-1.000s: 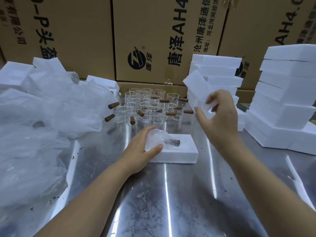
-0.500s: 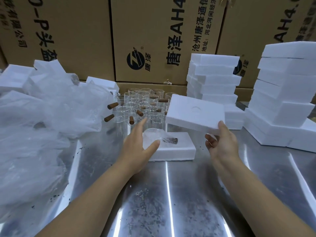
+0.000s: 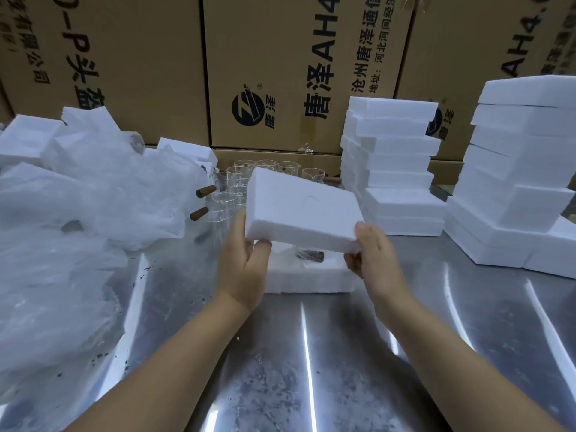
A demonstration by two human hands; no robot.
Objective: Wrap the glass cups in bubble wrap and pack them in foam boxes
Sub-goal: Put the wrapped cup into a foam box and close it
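On a steel table, a person holds a white foam lid just above the open foam box base. The left hand and right hand grip its near corners, fingers curled underneath. Its long axis runs left to right, slightly askew. It probably needs squaring, then even pressing over the wrapped cup.

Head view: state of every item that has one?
White foam box base: open, flat on the steel table.
White foam lid: held above the base, tilted, not seated.
Bubble-wrapped glass cup: lying in the base, partly hidden.
Left hand: grips the lid's left edge.
Right hand: grips the lid's right corner.
Clear glass cups with wooden handles: unwrapped, upright.
Clear plastic wrap heap: loose, crumpled.
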